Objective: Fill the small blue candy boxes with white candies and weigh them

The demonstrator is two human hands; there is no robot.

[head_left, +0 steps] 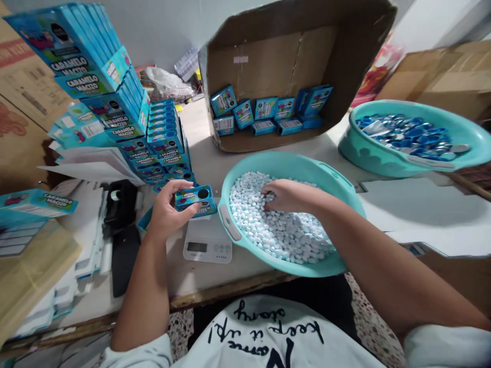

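My left hand (pixel 169 210) grips a small blue candy box (pixel 196 199) printed "Caramelo Macizo", thumb in front and fingers behind. It holds the box at the back of a white digital scale (pixel 209 245); whether the two touch I cannot tell. Inside a turquoise basin (pixel 240 166), my right hand (pixel 286 196) reaches into a heap of small pale blue and white candies (pixel 284 237). Its fingers are curled into them, with the tips partly hidden.
Stacked blue boxes (pixel 132 120) rise at the left. An open cardboard carton (pixel 264 56) behind the basin holds several packed boxes. A second turquoise basin (pixel 349 140) with blue shiny pieces (pixel 414 135) stands at the right. A black tape dispenser (pixel 120 204) lies left.
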